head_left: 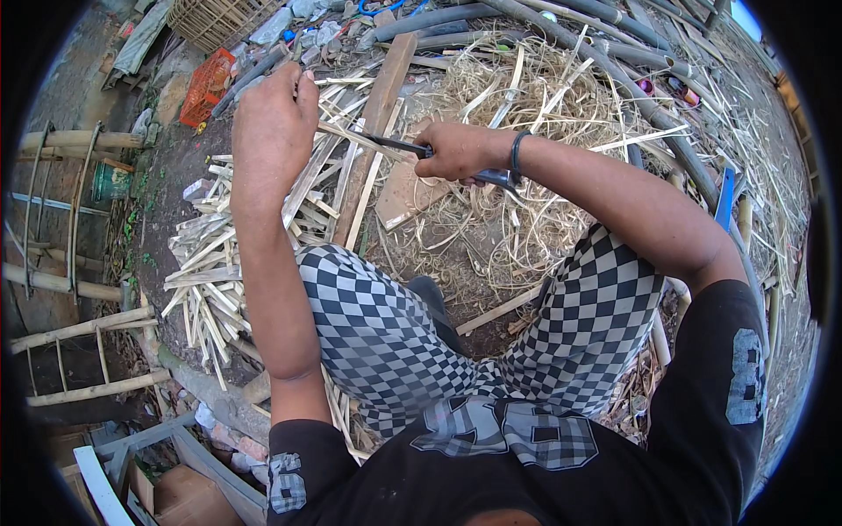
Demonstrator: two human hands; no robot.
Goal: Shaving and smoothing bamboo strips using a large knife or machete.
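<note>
My left hand [274, 123] is closed on one end of a thin pale bamboo strip [355, 138], held out in front of my knees. My right hand [458, 151] grips a long dark knife [390, 145]; its blade lies across the strip between the two hands and its handle end pokes out past my wrist. A dark band circles my right wrist. My legs in black-and-white checked shorts are spread below, with the ground between them.
A heap of cut bamboo strips [210, 272] lies at my left. Curly bamboo shavings [526, 96] cover the ground ahead. A wooden plank [373, 131], dark hoses [614, 79], an orange crate [206, 86], a woven basket [215, 17] and bamboo ladders [79, 351] surround me.
</note>
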